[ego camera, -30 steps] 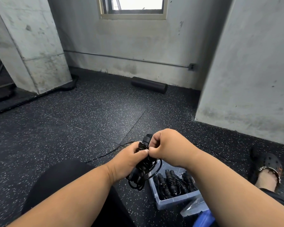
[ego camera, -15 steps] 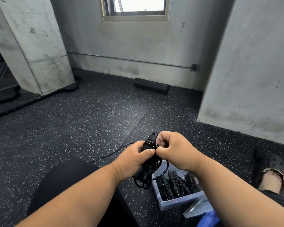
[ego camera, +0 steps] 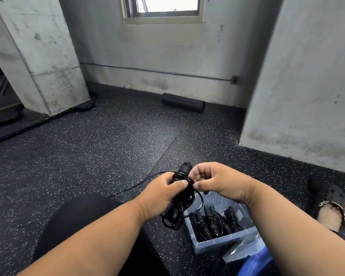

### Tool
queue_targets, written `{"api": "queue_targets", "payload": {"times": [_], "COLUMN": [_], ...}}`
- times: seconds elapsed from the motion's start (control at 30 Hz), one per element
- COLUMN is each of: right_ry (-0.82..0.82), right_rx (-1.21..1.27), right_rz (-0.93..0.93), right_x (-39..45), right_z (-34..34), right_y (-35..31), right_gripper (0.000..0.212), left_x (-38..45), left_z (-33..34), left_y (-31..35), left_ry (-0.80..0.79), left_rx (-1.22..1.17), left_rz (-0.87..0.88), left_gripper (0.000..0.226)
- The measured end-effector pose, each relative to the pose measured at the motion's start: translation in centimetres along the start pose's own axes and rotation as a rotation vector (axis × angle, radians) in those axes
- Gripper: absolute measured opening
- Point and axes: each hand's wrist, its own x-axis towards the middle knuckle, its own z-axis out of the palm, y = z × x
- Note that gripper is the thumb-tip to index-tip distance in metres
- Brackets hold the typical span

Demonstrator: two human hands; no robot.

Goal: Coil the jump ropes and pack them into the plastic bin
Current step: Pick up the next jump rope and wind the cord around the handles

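A black jump rope [ego camera: 181, 193], wound around its handles, is gripped in my left hand [ego camera: 162, 193] above the floor. Its loose tail [ego camera: 136, 185] trails left onto the floor. My right hand [ego camera: 217, 181] pinches a strand of the same rope at the bundle's right side, palm partly turned up. Loops hang below my left hand. Just below and to the right stands a clear plastic bin [ego camera: 223, 243] holding several coiled black jump ropes [ego camera: 215, 221] side by side.
The floor is black speckled rubber. A black foam roller [ego camera: 183, 102] lies by the far wall. Concrete pillars rise at left [ego camera: 38, 56] and right [ego camera: 307, 76]. My knee [ego camera: 84, 222] is at lower left, a sandalled foot [ego camera: 332, 206] at right. The bin's lid [ego camera: 241, 253] and something blue lie beside the bin.
My right hand has opened slightly and rolled palm-up beside the bundle, still pinching the strand. The bundle stays in my left hand; the view has shifted a little.
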Motion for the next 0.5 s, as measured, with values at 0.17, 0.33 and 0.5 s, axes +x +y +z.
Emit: {"api": "queue_targets", "payload": {"times": [0.17, 0.33, 0.5], "right_ry": [0.073, 0.161, 0.240], "right_rx": [-0.239, -0.525, -0.592], "right_rz": [-0.051, -0.108, -0.109], "right_x": [0.0, 0.2, 0.4], "right_z": [0.4, 1.1, 1.6], "right_y": [-0.1, -0.5, -0.1], "right_gripper": [0.016, 0.017, 0.016], "left_x": [0.2, 0.3, 0.6], "left_z": [0.5, 0.9, 0.9], "left_y": [-0.3, -0.8, -1.0], "left_ry": [0.020, -0.021, -0.006], "left_rx": [0.035, -0.121, -0.179], "left_rz": [-0.032, -0.157, -0.211], "left_gripper": [0.028, 0.057, 0.069]}}
